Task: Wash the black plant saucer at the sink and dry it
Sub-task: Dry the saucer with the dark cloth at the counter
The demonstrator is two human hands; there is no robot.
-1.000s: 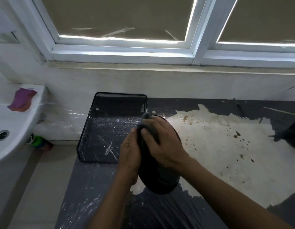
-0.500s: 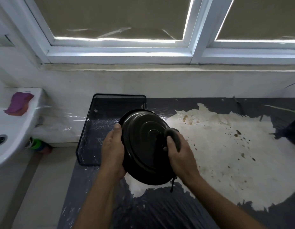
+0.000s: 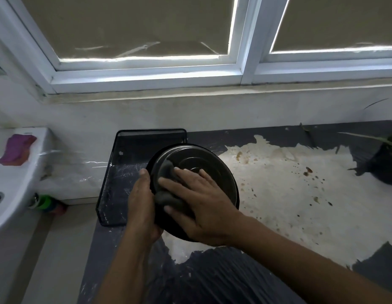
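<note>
The black plant saucer is hanging tilted above the counter, a mesh tray at its ten o'clock. The left hand is gripping its nine o'clock rim, thumb over the edge; the right hand, fingers spread, is pressing a grey cloth against its face.

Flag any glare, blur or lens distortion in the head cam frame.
Head view: daylight blows out in strips under the tan window blinds; the white window frame bows, wide-angle distortion; the round black plastic saucer carries soft sheen on its rings; glare streaks cross the black mesh tray; no heavy blur.
</note>
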